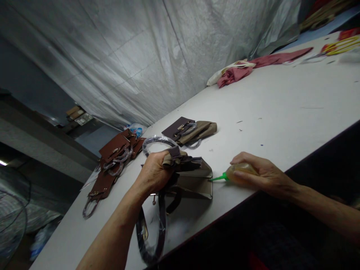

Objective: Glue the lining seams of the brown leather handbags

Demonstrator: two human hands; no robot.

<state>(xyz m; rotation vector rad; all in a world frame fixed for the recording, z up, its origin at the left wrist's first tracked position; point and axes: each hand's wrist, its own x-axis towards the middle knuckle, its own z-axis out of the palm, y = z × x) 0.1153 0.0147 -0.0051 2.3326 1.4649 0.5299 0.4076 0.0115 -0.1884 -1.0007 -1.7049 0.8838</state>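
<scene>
My left hand (157, 170) is closed around a dark handbag (194, 183), whose pale edge faces right. Clear plastic wraps the bag's two looped handles, one above my wrist and one hanging toward the table's front edge. In my right hand (258, 170) is a squeeze bottle (239, 173) of amber liquid, my fingers wrapped round it. Its thin green nozzle (221, 177) points left, and the tip meets or nearly meets the bag's right edge; I cannot tell which. The inside of the bag is mostly hidden by my left hand.
Behind the held bag, a dark brown handbag (180, 127) with olive cloth lies on the white table (281, 112). Reddish-brown bags (115, 150) lie at the left edge. Pink cloth (236, 75) and yellow-handled scissors (341, 45) are at the back right. Plastic sheeting (135, 48) hangs behind.
</scene>
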